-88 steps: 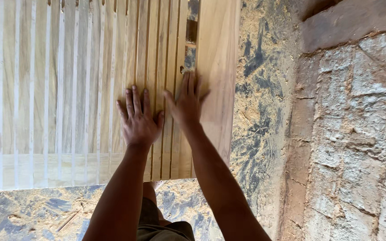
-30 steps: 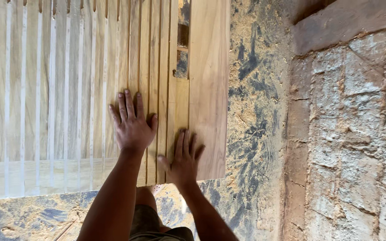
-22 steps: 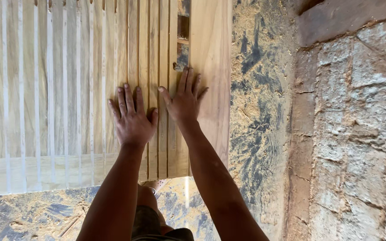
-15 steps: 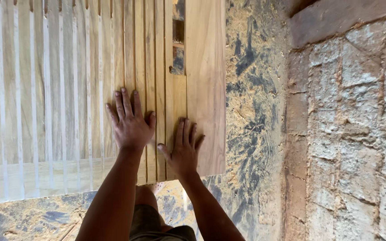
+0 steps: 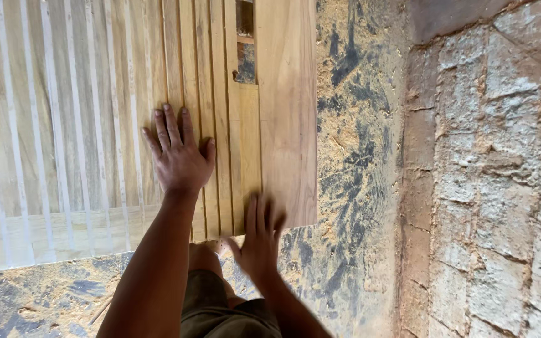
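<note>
A wide wooden panel [image 5: 286,112] made of long slats with narrow grooves lies flat in front of me. My left hand [image 5: 178,152] rests palm down on the slats, fingers spread. My right hand [image 5: 259,236] lies flat at the panel's near edge, fingers apart and blurred by motion, holding nothing. Near the top of the panel a small rectangular gap [image 5: 245,41] opens between the slats.
Sawdust covers the dark floor [image 5: 352,163] to the right of the panel and below its near edge. A rough stone and brick wall [image 5: 496,181] runs along the right side. Sunlight stripes cross the panel's left half.
My right hand has slid back and forth along the slats and now sits lower, at the panel's near edge. The left hand has stayed pressed in place.
</note>
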